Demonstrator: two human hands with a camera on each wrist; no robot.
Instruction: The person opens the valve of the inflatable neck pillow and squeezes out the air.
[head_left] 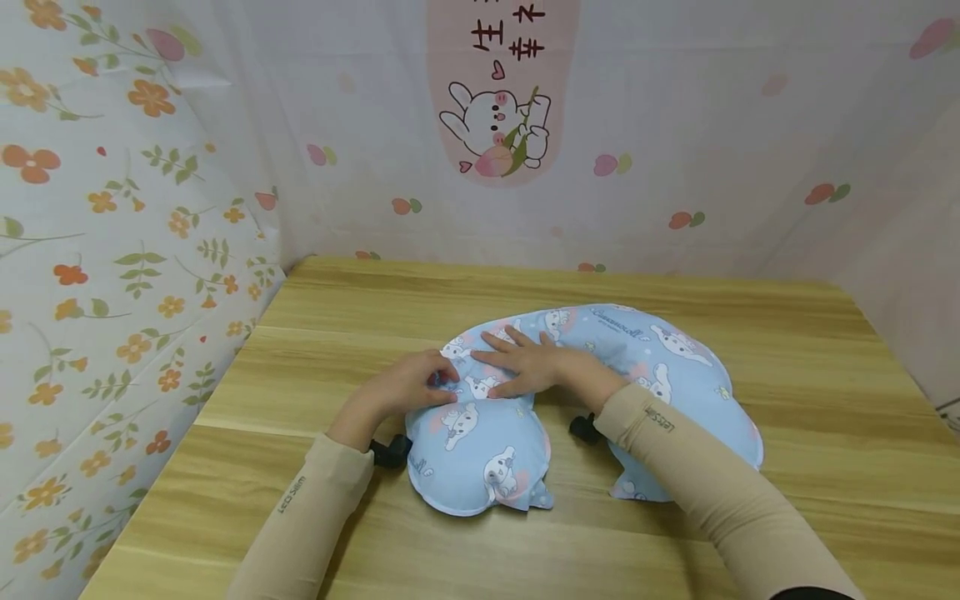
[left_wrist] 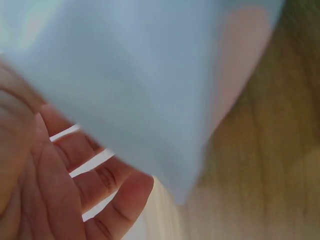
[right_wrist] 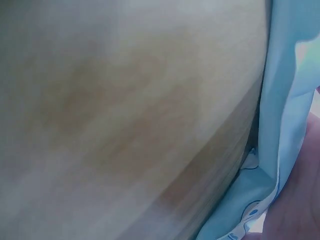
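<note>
We see a pale blue printed cushion (head_left: pixel 480 458) lying as an arch across the centre of the head view, its rounded ends at lower centre and right of centre. The left hand (head_left: pixel 416 379), left of centre, has bent fingers at the cushion's edge; in the left wrist view fabric covers some fingers, so we cannot tell whether it grips. The right hand (head_left: pixel 532 364) rests open, fingers spread, on the narrower band; its sleeve (head_left: pixel 697 475) hides part of the cushion's right side. Beneath, the wooden table (head_left: pixel 247 492) is cut off at the lower edge, as is the lettering on the backdrop (head_left: pixel 645 108) at the top. In the right wrist view we make out blue fabric at right, beside a blurred pale surface. A black object (head_left: pixel 813 593) at the bottom edge remains unidentifiable.
</note>
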